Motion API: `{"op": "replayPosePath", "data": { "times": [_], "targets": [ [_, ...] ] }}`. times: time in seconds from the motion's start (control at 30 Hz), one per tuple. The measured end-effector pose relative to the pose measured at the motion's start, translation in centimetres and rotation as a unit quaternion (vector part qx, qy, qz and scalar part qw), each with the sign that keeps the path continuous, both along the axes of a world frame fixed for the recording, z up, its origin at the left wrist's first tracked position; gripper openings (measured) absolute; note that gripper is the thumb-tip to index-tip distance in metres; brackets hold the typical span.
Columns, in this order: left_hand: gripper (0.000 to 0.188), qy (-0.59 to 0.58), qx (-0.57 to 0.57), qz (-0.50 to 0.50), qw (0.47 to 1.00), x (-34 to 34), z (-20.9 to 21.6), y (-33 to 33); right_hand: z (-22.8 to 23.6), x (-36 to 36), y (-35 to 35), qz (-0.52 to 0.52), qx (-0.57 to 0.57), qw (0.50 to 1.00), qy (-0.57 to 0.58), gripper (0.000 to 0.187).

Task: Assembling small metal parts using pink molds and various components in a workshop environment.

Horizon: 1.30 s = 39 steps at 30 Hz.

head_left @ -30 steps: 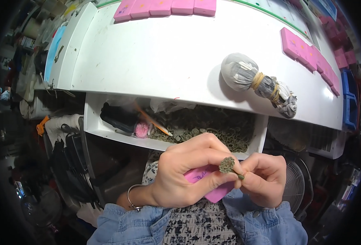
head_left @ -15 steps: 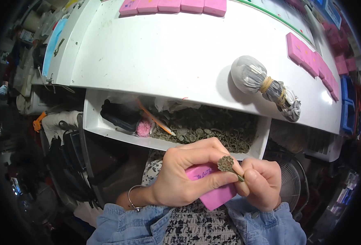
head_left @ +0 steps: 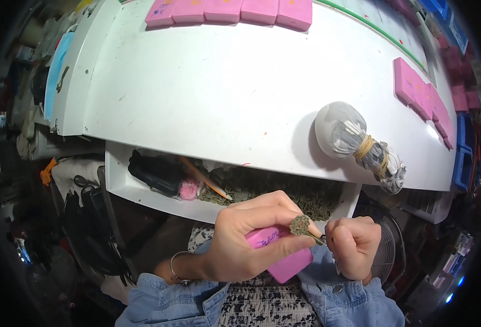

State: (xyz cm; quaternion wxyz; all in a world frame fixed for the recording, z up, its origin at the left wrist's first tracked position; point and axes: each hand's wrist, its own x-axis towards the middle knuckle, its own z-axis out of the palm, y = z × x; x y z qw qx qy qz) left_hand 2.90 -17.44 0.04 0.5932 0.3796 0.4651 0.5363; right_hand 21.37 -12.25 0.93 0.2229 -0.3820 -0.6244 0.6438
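Note:
Between the thumb and forefinger of my left hand (head_left: 235,237) is a small green, wax-like piece (head_left: 300,224) with a round bumpy face and a thin stem pointing right. The same hand also holds a pink rubber-like block (head_left: 290,265) with blue handwriting, partly covered by the fingers. Close by on the right, my right hand (head_left: 355,248) is closed, thumb pressed against curled fingers, a little apart from the stem tip. Whatever it may hold is hidden. Both hands are in front of an open white drawer (head_left: 159,199).
Green curled scraps (head_left: 257,197), an orange stick (head_left: 210,184), a pink fluffy ball (head_left: 189,189) and a black bundle (head_left: 156,173) lie in the drawer. On the white table (head_left: 197,92) rest a banded cloth pouch (head_left: 341,128) and pink blocks (head_left: 223,11). A fan (head_left: 390,245) stands right.
My right hand has drawn slightly right, off the stem of the green piece. My left hand keeps its hold. The view has shifted, so the table sits lower in the picture.

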Motion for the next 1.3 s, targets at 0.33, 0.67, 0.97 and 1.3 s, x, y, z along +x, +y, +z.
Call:
{"op": "replayPosePath", "data": {
  "times": [0.33,0.67,0.97,1.3],
  "targets": [
    [0.012,0.034,0.004,-0.017,0.999,0.0,-0.5,1.3,-0.6,0.8,1.9,0.073,0.131,0.989,-0.02,0.028],
    [0.031,0.14,0.121,-0.018,0.983,0.4,-1.0,1.1,0.2,-0.6,0.5,-0.031,0.201,0.978,0.043,0.023],
    [0.082,-0.181,-0.059,0.104,0.976,-0.2,-2.3,1.2,0.7,-0.4,0.4,0.002,0.233,0.962,-0.142,0.034],
    [0.128,-0.112,-0.055,-0.122,0.985,0.0,2.1,1.9,1.9,-3.3,5.2,0.061,0.245,0.96,0.121,0.032]
  ]
}}
